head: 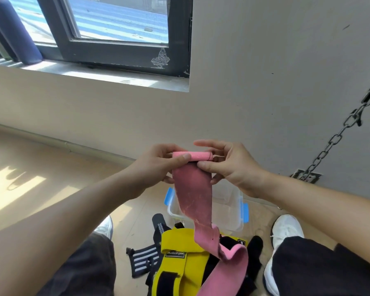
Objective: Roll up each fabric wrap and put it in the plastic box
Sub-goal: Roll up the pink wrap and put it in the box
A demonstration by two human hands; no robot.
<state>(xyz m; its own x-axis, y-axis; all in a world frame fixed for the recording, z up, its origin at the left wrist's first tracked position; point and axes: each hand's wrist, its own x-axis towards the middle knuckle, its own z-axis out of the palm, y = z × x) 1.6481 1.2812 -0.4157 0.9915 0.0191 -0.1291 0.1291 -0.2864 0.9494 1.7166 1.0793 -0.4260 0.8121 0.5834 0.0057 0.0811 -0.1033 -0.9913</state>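
Pink wrap (pixel 192 195): I count one, top end rolled, tail hanging.
Left hand (pixel 158 163): pinches the roll.
Right hand (pixel 229 165): pinches the roll.
Plastic box (pixel 229 212): one, on the floor below.
Striped wrap (pixel 143 260): one.

- Pink wrap (pixel 195 201): matt woven cloth, worn, scuffed face.
- Plastic box (pixel 229 212): clear, glossy.
- Chain (pixel 338 137): dull grey metal.
- Floor (pixel 30 167): smooth, light sheen.

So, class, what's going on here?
A person is rolling up the pink wrap: the left hand and right hand pinch a small roll at its top end. The rest hangs down onto the yellow wrap and black wraps on the floor. The plastic box sits beside that pile.
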